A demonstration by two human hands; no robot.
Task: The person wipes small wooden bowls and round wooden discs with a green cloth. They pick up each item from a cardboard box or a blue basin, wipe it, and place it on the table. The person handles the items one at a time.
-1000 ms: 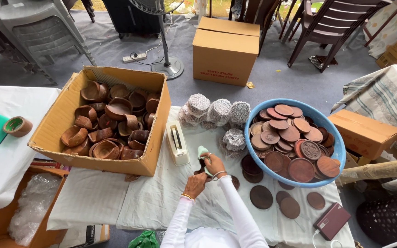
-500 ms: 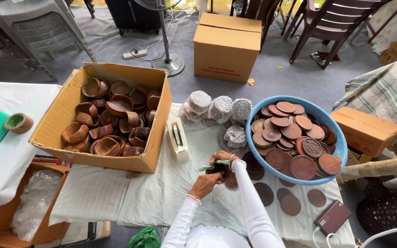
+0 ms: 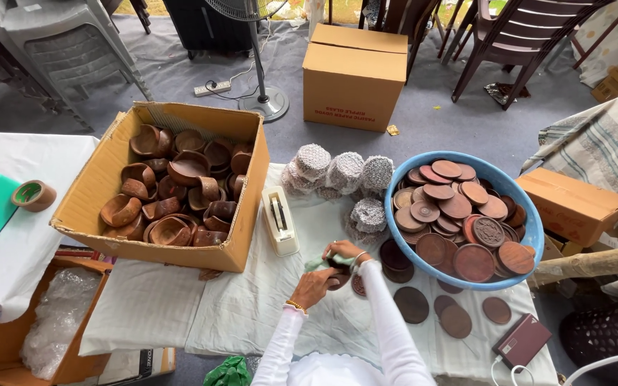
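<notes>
My left hand [image 3: 314, 286] grips a small dark wooden piece [image 3: 337, 277] over the pale cloth-covered table [image 3: 237, 314]. My right hand [image 3: 343, 251] presses a light green cloth [image 3: 321, 263] onto the top of that piece. Both hands meet just below the white tape dispenser [image 3: 279, 219]. A blue tub [image 3: 531, 227] heaped with round brown wooden lids stands to the right. Loose wooden discs [image 3: 411, 304] lie on the table beside my right forearm.
An open cardboard box [image 3: 94, 186] of brown wooden bowls sits at left. Bubble-wrapped bundles [image 3: 341, 171] stand behind the dispenser. A maroon wallet-like case [image 3: 523, 340], a closed carton [image 3: 354, 67] on the floor, a fan stand [image 3: 265, 100], chairs and a tape roll [image 3: 33, 194] surround the table.
My hands drew closer to my body with the piece. The green cloth went from above the piece to wrapped over its top, my right hand turning on it.
</notes>
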